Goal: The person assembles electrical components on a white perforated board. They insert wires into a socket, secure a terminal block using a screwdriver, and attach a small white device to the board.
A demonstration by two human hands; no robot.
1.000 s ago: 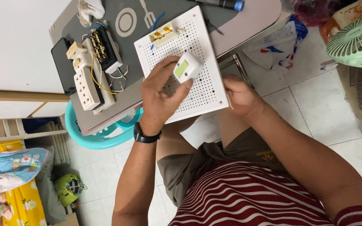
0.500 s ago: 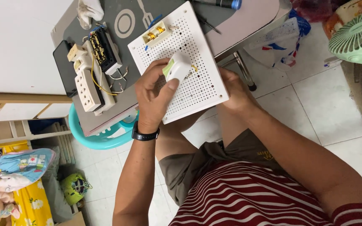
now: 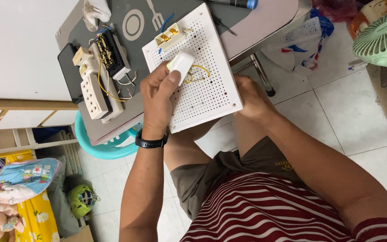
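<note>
At far left on the grey table (image 3: 265, 27) lies a cluster of electrical parts: a white multi-outlet socket strip (image 3: 93, 96) and a black breaker-type block (image 3: 109, 54), joined by loose yellow and white leads, apparently set aside within reach. The left hand (image 3: 157, 101), wearing a black wristwatch (image 3: 151, 141), is closed around a small white switch housing (image 3: 182, 65), thumb on top, pressing it against the white perforated mounting board (image 3: 202, 85); yellow wire (image 3: 198, 71) loops from beneath the housing. A socket terminal with brass contacts (image 3: 170, 36) sits fixed near the board's upper edge. The right hand (image 3: 251, 98) grips the board's right edge, fingers hidden underneath, tilting and steadying it over the lap. A green fan (image 3: 384, 38) stands at far right
</note>
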